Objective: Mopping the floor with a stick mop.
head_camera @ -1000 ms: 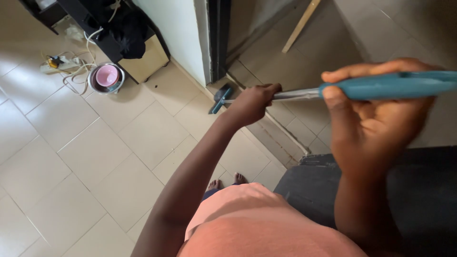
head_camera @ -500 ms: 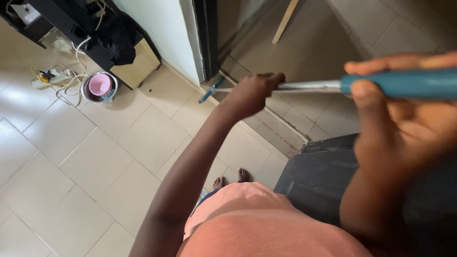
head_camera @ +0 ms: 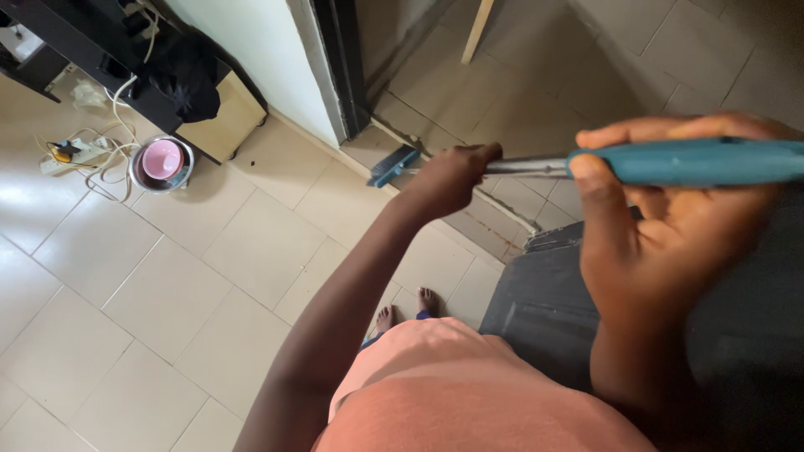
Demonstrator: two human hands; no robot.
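I hold a long-handled broom with both hands. My right hand (head_camera: 662,226) is closed around the teal grip (head_camera: 695,161) at the near end, close to the camera. My left hand (head_camera: 452,176) grips the metal shaft (head_camera: 528,166) further down. The teal broom head (head_camera: 392,166) rests on the beige tiled floor (head_camera: 184,276) at the doorway threshold, just beside the dark door frame (head_camera: 339,59). My bare feet (head_camera: 406,310) show below, under my salmon-coloured shirt.
A metal bowl holding a pink cup (head_camera: 161,162) stands on the floor at the left, near a power strip with cables (head_camera: 71,151). A black shelf with dark cloth (head_camera: 180,71) lines the wall. A dark seat (head_camera: 553,310) is at my right. A wooden stick (head_camera: 477,29) leans beyond the doorway.
The broom head has swung back and forth by the door threshold and now lies flatter on the tile. The view has shifted slightly right and down.
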